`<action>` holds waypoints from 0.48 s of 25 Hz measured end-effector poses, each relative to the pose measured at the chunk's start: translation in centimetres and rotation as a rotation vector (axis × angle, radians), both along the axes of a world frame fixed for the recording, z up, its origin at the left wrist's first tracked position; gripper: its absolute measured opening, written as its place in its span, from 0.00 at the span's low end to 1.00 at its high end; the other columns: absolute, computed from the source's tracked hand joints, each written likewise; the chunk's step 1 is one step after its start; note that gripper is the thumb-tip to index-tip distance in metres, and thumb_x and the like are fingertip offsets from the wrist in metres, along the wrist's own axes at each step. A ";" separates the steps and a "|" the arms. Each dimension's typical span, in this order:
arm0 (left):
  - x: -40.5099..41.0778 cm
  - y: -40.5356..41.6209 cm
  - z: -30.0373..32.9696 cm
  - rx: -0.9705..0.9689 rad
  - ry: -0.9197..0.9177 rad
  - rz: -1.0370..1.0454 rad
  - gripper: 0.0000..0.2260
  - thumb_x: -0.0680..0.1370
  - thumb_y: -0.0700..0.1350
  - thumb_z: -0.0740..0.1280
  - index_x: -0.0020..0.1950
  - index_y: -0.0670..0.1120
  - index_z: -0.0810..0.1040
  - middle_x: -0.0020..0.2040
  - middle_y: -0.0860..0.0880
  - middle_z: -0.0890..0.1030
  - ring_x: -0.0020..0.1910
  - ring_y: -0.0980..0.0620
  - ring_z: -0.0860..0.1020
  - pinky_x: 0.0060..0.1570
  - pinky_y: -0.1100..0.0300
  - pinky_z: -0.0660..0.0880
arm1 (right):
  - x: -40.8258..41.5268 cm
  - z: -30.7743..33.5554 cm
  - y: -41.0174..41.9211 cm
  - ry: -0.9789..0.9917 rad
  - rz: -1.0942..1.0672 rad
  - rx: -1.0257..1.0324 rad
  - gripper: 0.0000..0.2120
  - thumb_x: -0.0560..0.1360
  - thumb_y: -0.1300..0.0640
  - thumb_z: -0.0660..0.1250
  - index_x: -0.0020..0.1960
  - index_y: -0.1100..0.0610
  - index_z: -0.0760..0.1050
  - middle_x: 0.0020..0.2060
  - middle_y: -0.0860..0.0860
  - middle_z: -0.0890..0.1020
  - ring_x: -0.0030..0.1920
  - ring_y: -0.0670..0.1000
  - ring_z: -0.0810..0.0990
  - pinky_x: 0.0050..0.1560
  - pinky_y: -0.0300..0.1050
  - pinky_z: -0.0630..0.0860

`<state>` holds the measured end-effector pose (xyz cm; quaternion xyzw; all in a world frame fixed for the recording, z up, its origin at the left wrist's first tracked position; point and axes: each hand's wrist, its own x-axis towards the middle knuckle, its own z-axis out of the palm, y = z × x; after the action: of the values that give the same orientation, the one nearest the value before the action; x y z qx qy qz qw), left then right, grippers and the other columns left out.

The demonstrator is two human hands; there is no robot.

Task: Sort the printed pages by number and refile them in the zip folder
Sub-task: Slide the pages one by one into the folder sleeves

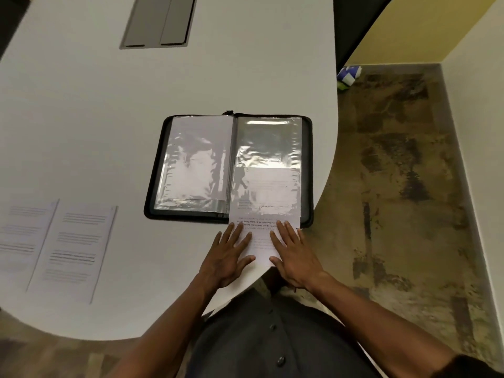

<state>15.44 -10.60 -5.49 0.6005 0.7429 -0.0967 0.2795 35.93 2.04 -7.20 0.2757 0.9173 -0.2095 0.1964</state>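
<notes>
A black zip folder (158,170) lies open near the table's right edge, with clear plastic sleeves on both sides. A printed page (263,241) sits partway inside the right sleeve (268,143), its lower part sticking out toward me. My left hand (227,255) lies flat with straight fingers on the page's left edge. My right hand (293,255) lies flat on its right edge. The left sleeve (196,159) holds a sheet. Two more printed pages (76,249) lie side by side at the table's left.
The white table (109,118) has a curved edge near my body and a grey cable hatch (159,21) at the back. To the right lies mottled floor, with a small blue-and-white object (349,75) on it by the table's edge.
</notes>
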 end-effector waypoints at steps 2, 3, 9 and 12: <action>0.3 0.5 0.0 0.010 -0.011 0.018 0.35 0.78 0.70 0.38 0.81 0.55 0.44 0.80 0.51 0.36 0.79 0.48 0.35 0.77 0.47 0.39 | -0.1 0.1 0.7 -0.013 -0.003 0.005 0.36 0.79 0.36 0.39 0.81 0.54 0.40 0.79 0.54 0.35 0.79 0.56 0.33 0.79 0.59 0.37; 0.4 0.8 -0.1 0.003 -0.010 0.017 0.34 0.79 0.69 0.41 0.81 0.55 0.44 0.80 0.51 0.37 0.79 0.48 0.35 0.77 0.47 0.39 | -0.1 0.1 1.1 -0.015 -0.006 0.008 0.38 0.77 0.35 0.36 0.81 0.54 0.39 0.80 0.54 0.35 0.79 0.56 0.33 0.79 0.59 0.38; -0.3 2.3 -0.2 0.067 -0.045 -0.019 0.39 0.76 0.71 0.34 0.82 0.51 0.48 0.81 0.48 0.43 0.80 0.48 0.40 0.79 0.47 0.47 | -1.3 0.4 1.8 -0.005 -0.064 0.005 0.41 0.74 0.35 0.32 0.82 0.55 0.40 0.80 0.55 0.38 0.80 0.55 0.36 0.80 0.58 0.40; -0.6 3.1 -0.1 0.037 -0.056 -0.050 0.40 0.74 0.71 0.32 0.82 0.52 0.45 0.81 0.48 0.40 0.80 0.48 0.40 0.79 0.47 0.46 | -1.7 0.6 0.9 0.042 -0.132 0.031 0.40 0.77 0.36 0.37 0.81 0.58 0.48 0.81 0.58 0.48 0.81 0.57 0.44 0.79 0.57 0.42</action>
<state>14.84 -7.47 -5.58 0.6265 0.7212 -0.0731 0.2866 34.26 2.95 -6.57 0.3340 0.9042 -0.2135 0.1587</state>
